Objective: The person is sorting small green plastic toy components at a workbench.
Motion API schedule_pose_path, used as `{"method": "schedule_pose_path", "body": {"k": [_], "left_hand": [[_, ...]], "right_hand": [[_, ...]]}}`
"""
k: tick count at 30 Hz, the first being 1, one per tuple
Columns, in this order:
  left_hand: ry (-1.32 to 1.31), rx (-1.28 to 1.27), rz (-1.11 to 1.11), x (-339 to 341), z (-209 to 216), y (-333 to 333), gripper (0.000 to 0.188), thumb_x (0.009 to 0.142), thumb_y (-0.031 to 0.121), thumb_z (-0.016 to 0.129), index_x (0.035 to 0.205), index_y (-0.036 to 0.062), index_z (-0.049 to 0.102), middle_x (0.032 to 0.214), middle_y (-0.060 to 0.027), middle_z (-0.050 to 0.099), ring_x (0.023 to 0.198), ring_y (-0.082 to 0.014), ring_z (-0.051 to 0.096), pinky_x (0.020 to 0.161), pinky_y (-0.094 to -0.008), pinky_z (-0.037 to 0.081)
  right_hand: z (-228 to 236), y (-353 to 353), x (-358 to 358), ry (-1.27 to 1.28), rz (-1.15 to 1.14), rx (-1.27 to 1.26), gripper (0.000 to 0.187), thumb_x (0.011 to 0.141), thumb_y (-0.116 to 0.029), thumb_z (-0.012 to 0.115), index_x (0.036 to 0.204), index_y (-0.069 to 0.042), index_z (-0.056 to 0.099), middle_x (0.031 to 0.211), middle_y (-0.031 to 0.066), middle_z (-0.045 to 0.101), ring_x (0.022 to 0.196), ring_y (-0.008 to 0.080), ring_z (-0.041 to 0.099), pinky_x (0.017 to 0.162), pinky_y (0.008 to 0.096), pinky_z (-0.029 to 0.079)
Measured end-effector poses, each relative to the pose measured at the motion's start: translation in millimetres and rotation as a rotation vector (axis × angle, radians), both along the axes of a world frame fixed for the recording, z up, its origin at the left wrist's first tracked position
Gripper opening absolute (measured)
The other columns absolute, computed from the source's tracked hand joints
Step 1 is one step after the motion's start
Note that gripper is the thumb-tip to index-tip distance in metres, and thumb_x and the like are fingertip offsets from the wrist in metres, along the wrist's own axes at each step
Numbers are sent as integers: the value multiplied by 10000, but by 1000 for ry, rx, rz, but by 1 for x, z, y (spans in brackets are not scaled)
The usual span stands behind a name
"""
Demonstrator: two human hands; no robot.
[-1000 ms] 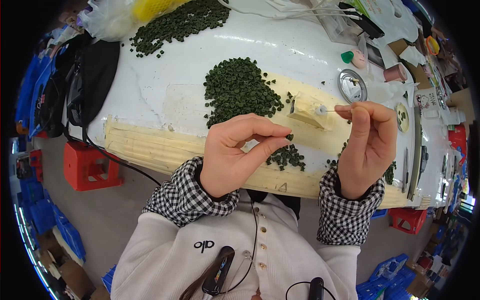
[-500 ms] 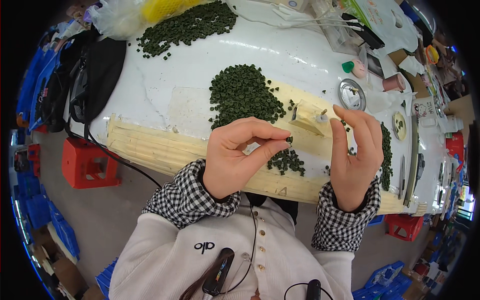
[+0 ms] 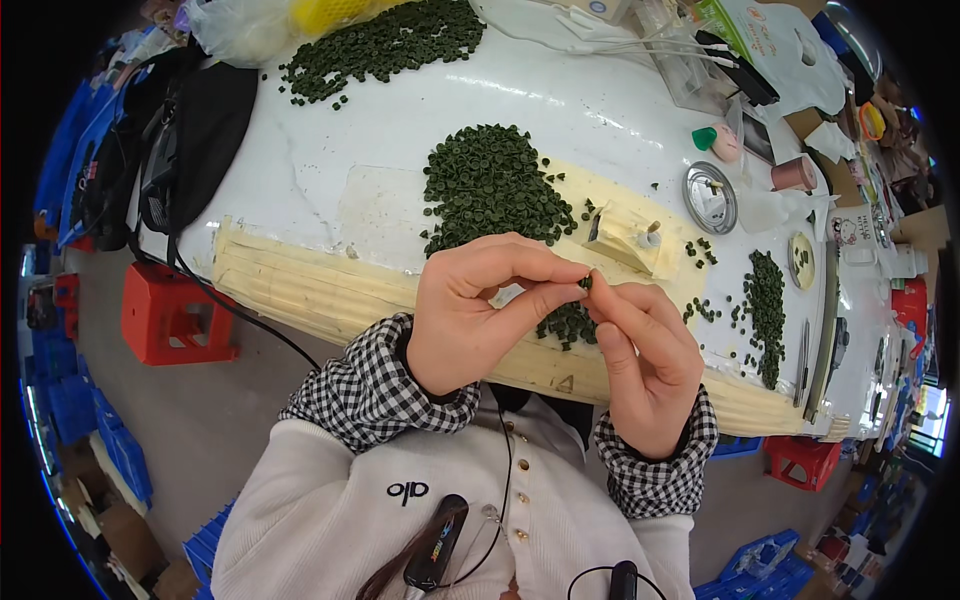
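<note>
My left hand point(image 3: 480, 310) is closed, with thumb and forefinger pinching a small dark green plastic piece point(image 3: 585, 284). From the right, my right hand point(image 3: 645, 350) meets it, its forefinger tip against the piece and its other fingers curled in. The thumb lies below that fingertip, and whatever may be between the right fingers is hidden. Partly behind my hands lies a small group of the same green pieces point(image 3: 570, 326). A large heap of round, pointed green pieces point(image 3: 490, 185) sits beyond my left hand. Past my right hand stands a cream block with an upright peg point(image 3: 625, 240).
Another spread of green pieces point(image 3: 385, 45) lies at the far left, and a strip of them point(image 3: 766, 310) at the right. A round metal lid point(image 3: 709, 198), a small yellow dish point(image 3: 800, 260) and tweezers point(image 3: 803, 360) lie on the right. A wooden strip point(image 3: 310, 290) edges the table.
My right hand has come down and left from beside the peg block, its spread fingers curling in to meet the piece in my left hand. The left hand has barely moved.
</note>
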State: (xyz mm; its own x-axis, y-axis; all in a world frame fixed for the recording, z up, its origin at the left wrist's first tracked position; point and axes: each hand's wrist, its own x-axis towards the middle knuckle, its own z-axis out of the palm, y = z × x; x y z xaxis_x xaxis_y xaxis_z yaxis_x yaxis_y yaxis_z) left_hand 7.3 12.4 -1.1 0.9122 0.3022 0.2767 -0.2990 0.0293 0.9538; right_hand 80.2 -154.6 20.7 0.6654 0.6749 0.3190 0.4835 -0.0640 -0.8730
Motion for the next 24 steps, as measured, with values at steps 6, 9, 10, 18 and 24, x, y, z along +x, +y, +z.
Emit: {"method": "schedule_pose_path", "body": {"k": [6, 9, 10, 18, 24], "left_hand": [[5, 33, -17, 0, 0, 1, 226, 809, -134, 622, 999, -23, 674, 966, -116, 651, 885, -164, 628, 772, -260, 504], [-4, 59, -14, 0, 0, 1, 227, 807, -135, 624, 998, -22, 674, 964, -115, 653, 885, -163, 628, 772, -260, 504], [-4, 53, -13, 0, 0, 1, 228, 806, -135, 624, 997, -21, 673, 962, -115, 653, 885, -163, 628, 772, -260, 504], [-1, 44, 18, -1, 0, 0, 219, 801, -135, 629, 984, -21, 669, 957, -117, 652, 877, -162, 627, 771, -259, 501], [-16, 78, 19, 0, 0, 0, 220, 794, -130, 640, 980, -18, 674, 934, -115, 659, 858, -163, 630, 751, -258, 499]], "right_hand": [[-2, -3, 2, 0, 34, -5, 344, 825, 63, 614, 1163, 4, 634, 980, 113, 629, 793, 163, 584, 691, 232, 465], [-3, -4, 3, 20, 46, 7, 344, 831, 62, 611, 1169, 2, 631, 985, 112, 629, 805, 164, 589, 703, 230, 469], [-3, -4, 3, 28, 48, 13, 344, 833, 61, 610, 1171, 2, 630, 986, 112, 629, 811, 165, 590, 708, 230, 470], [-6, -4, 2, 23, 14, 32, 339, 842, 60, 603, 1175, 6, 627, 986, 116, 633, 819, 176, 586, 722, 234, 466], [-7, -5, 2, -23, 30, 8, 347, 816, 75, 609, 1155, 7, 637, 977, 121, 635, 805, 199, 585, 713, 250, 465]]}}
